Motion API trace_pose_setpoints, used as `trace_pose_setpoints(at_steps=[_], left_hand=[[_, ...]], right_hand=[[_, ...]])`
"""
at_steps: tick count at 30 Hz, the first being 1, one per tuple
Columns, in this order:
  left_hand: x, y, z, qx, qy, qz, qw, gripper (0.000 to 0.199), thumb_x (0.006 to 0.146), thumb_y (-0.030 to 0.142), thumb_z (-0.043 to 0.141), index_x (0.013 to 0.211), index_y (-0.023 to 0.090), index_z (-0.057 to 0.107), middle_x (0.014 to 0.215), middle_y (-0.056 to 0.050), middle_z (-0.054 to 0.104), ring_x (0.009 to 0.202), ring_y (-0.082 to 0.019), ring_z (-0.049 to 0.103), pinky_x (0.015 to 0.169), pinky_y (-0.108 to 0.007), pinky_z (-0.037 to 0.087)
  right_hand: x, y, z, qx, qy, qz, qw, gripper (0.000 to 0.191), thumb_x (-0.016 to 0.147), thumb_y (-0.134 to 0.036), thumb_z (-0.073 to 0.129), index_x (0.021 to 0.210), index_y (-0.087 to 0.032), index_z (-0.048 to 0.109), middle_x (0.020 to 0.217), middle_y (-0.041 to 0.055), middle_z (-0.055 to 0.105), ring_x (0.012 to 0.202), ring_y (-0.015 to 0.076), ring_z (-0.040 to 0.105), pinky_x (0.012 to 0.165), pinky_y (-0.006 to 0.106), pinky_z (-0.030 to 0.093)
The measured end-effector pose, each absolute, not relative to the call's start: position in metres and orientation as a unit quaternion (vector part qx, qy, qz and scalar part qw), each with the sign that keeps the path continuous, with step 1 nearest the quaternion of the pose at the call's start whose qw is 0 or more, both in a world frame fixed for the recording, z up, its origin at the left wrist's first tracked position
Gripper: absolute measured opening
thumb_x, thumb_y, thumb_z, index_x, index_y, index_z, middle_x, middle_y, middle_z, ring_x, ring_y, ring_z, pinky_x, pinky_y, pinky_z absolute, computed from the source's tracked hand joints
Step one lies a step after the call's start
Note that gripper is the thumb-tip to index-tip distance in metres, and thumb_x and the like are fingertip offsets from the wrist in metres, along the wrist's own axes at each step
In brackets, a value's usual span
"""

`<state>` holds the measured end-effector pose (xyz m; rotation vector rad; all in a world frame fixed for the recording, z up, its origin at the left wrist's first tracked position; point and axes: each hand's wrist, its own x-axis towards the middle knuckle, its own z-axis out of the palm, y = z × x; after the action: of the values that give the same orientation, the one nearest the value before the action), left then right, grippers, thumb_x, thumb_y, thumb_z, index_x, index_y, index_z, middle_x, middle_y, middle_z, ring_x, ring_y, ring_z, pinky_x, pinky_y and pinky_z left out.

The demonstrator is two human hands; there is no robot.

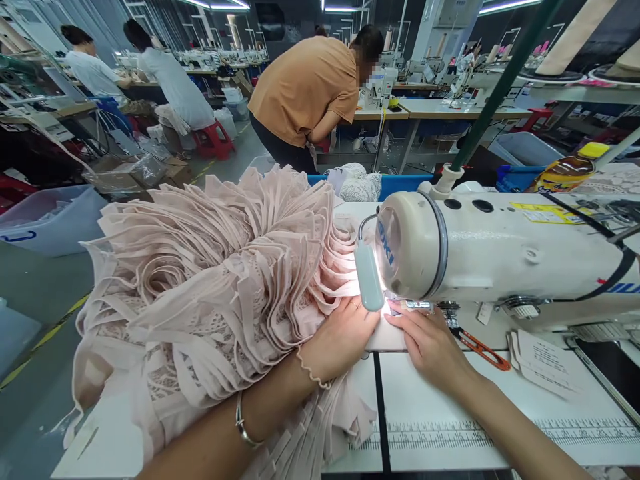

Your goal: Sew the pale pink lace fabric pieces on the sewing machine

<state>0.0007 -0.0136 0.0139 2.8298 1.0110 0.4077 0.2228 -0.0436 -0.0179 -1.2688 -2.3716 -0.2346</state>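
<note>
Works at an industrial lockstitch sewing machine [490, 247], set at three o'clock with its rounded end toward the centre. Has pale pink fabric [387, 331] laid at the stitching area, just below centre toward five o'clock, between both hands and in the glow beside a grey-green lamp [369, 277]. Lays left hand [353, 327] over the cloth, fingers bent forward and partly hidden by the lamp; cannot tell from this view whether pinching or only pressing. Reaches in with right hand [427, 340] from five o'clock, fingers extended and unclenched, fingertips touching the fabric close to the metal parts under the machine head. Wears a wavy band [310, 370] and a silver bangle [241, 420] on the left arm.

Sits beside a tall heap of pink lace-trimmed garment pieces [215, 267], folded in dense layers from nine o'clock toward seven. Has orange-handled thread snips [483, 348] at four o'clock, near paper slips [543, 363], and a printed measuring scale [450, 435] along the white worktable [420, 387] at five. Shows a yellow-capped bottle [570, 170] at two o'clock, behind the machine. Includes a person in a tan shirt [305, 93], bent forward at twelve, and two people in pale tops [175, 87] at ten to eleven.
</note>
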Motion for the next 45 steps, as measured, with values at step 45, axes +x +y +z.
trace_pose_setpoints(at_steps=[45], left_hand=[[0.014,0.007,0.015,0.898,0.406,0.159,0.054,0.01,0.095,0.026,0.057,0.096,0.016,0.06,0.101,-0.007,0.065,0.107,-0.025,0.057,0.106,-0.043,0.043]], right_hand=[[0.24,-0.025,-0.041,-0.473,-0.852,-0.188,0.122,0.055,0.076,-0.001,0.048,0.125,-0.022,0.062,0.094,0.0102,0.069,0.077,0.022,0.061,0.068,0.032,0.049]])
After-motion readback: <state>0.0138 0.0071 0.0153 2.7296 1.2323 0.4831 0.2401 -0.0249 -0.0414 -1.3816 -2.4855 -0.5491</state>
